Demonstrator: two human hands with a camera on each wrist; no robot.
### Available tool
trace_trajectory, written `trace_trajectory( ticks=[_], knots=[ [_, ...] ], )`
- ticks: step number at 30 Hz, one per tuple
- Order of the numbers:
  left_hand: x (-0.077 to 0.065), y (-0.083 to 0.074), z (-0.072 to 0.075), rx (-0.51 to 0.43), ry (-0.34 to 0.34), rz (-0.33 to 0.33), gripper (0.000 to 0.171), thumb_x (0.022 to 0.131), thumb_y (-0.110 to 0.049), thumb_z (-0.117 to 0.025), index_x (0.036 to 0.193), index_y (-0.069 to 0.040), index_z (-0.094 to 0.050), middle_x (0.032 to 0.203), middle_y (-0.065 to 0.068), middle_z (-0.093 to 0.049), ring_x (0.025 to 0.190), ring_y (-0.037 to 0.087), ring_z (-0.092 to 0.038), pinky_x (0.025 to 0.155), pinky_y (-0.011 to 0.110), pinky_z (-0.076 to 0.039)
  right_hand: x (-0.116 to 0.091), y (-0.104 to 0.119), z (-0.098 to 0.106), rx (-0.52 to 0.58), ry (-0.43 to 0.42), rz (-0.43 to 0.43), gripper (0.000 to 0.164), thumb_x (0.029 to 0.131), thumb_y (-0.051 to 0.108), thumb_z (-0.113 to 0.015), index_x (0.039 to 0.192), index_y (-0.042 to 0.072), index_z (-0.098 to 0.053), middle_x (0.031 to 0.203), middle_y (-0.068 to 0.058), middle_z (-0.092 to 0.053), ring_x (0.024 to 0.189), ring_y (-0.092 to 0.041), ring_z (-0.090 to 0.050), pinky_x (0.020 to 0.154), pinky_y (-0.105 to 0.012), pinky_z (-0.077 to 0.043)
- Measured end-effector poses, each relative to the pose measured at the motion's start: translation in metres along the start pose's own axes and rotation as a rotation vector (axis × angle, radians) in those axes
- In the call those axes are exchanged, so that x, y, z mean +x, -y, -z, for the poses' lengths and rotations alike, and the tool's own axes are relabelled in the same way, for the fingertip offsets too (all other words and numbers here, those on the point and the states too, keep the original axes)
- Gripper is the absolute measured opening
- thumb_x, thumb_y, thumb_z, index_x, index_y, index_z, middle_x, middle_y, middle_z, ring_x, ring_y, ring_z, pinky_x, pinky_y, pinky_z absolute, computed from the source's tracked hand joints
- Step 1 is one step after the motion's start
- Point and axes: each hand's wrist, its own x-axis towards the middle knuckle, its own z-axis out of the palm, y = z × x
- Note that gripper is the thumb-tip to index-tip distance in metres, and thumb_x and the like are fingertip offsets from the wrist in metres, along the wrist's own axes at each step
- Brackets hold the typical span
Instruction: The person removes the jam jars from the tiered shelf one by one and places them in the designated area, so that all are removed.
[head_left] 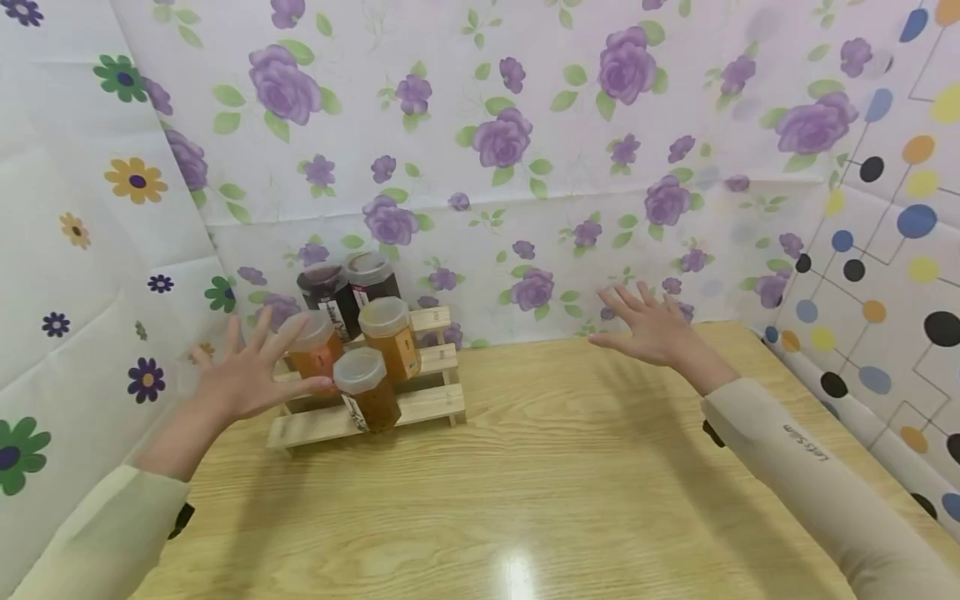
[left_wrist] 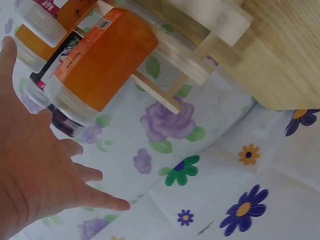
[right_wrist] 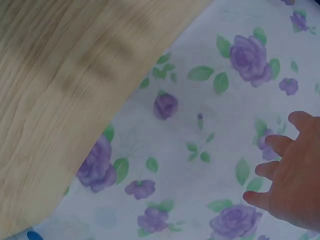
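My left hand (head_left: 243, 379) hovers with fingers spread beside a stepped wooden rack (head_left: 288, 429). Several lidded jars stand on its steps. Nearest the hand is a jar with orange contents (head_left: 313, 354), partly hidden behind the fingers; the left wrist view shows its orange label (left_wrist: 102, 50) close by. On the front step stands a brown jar (head_left: 367, 392), with an amber jar (head_left: 392, 337) behind it. Two dark jars (head_left: 330, 296) (head_left: 371, 279) occupy the back. Over at the right, my right hand (head_left: 648, 329) is held above the table with fingers spread and nothing in it.
The wood-grain table (head_left: 525, 483) reaches back to a cloth wall (head_left: 465, 92) with purple roses. A flower-print cloth (head_left: 67, 275) bounds the left side, and a dotted cloth (head_left: 885, 275) bounds the right.
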Motion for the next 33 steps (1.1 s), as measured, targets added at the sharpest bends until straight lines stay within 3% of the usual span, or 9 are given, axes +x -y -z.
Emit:
trace_trajectory(
  ticks=[4,8,14,16,19,24,27,31,33],
  knots=[
    [-0.004,0.004,-0.003,0.004,-0.010,0.003,0.101,0.084,-0.077,-0.049,0.157,-0.032,0.005,0.160,0.021,0.016,0.138,0.061,0.018,0.084,0.090,0.009,0.009,0.014,-0.004,-0.005,-0.029,0.035,0.089,0.090,0.073,-0.042,0.159,0.028,-0.007,0.165,-0.013,-0.010,0.150,-0.044,0.000,0.114,-0.070,0.005],
    [-0.009,0.012,-0.007,0.013,-0.026,0.013,0.100,0.086,-0.075,-0.047,0.158,-0.027,0.004,0.160,0.022,0.017,0.138,0.063,0.013,0.086,0.090,0.007,0.015,0.032,-0.006,-0.008,-0.104,0.081,0.087,0.091,0.069,-0.046,0.158,0.022,-0.017,0.162,-0.014,-0.021,0.150,-0.042,-0.012,0.117,-0.067,-0.004],
    [-0.019,0.028,-0.025,0.024,-0.147,0.016,0.107,0.083,-0.069,-0.059,0.158,-0.025,0.004,0.160,0.027,0.010,0.139,0.064,-0.001,0.095,0.087,-0.004,0.028,0.061,-0.008,0.053,-0.207,0.147,0.076,0.095,0.060,-0.048,0.153,0.015,-0.032,0.154,-0.016,-0.039,0.142,-0.039,-0.034,0.116,-0.060,-0.020],
    [-0.021,0.033,-0.034,-0.016,-0.178,0.023,0.109,0.083,-0.067,-0.062,0.158,-0.023,0.004,0.159,0.032,0.004,0.138,0.066,-0.005,0.097,0.085,-0.007,0.033,0.069,-0.009,0.083,-0.223,0.149,0.074,0.095,0.059,-0.048,0.152,0.014,-0.035,0.152,-0.016,-0.041,0.140,-0.039,-0.037,0.116,-0.059,-0.023],
    [-0.020,0.038,-0.054,-0.149,-0.197,0.061,0.110,0.084,-0.062,-0.064,0.158,-0.017,0.005,0.155,0.039,0.004,0.135,0.069,-0.005,0.097,0.085,-0.011,0.042,0.081,-0.008,0.168,-0.240,0.138,0.072,0.096,0.057,-0.049,0.151,0.012,-0.037,0.151,-0.017,-0.043,0.139,-0.040,-0.039,0.115,-0.058,-0.027],
    [-0.016,0.043,-0.095,-0.443,-0.139,0.145,0.115,0.086,-0.049,-0.069,0.156,-0.006,0.010,0.151,0.041,0.020,0.135,0.069,0.006,0.099,0.083,-0.008,0.061,0.103,-0.013,0.369,-0.240,0.140,0.061,0.101,0.046,-0.044,0.150,0.010,-0.038,0.151,-0.015,-0.043,0.140,-0.038,-0.038,0.114,-0.057,-0.031],
    [-0.017,0.044,-0.113,-0.487,-0.066,0.190,0.117,0.085,-0.048,-0.071,0.155,-0.002,0.012,0.149,0.044,0.020,0.134,0.070,0.006,0.100,0.082,-0.009,0.071,0.120,-0.020,0.466,-0.221,0.145,0.058,0.103,0.043,-0.041,0.150,0.009,-0.037,0.151,-0.014,-0.044,0.141,-0.036,-0.038,0.114,-0.056,-0.032],
    [-0.017,0.043,-0.124,-0.517,0.008,0.229,0.119,0.086,-0.049,-0.070,0.153,0.001,0.014,0.150,0.044,0.016,0.135,0.068,0.004,0.103,0.080,-0.010,0.087,0.139,-0.020,0.637,-0.193,0.118,0.062,0.102,0.045,-0.043,0.151,0.008,-0.033,0.149,-0.016,-0.044,0.140,-0.036,-0.038,0.113,-0.054,-0.034],
    [-0.016,0.044,-0.128,-0.624,0.026,0.241,0.119,0.088,-0.047,-0.068,0.152,-0.003,0.022,0.152,0.039,0.018,0.138,0.065,0.002,0.107,0.076,-0.012,0.099,0.143,-0.017,0.746,-0.173,0.093,0.065,0.101,0.046,-0.045,0.152,0.007,-0.031,0.150,-0.018,-0.042,0.140,-0.036,-0.038,0.113,-0.054,-0.035]
  ],
)
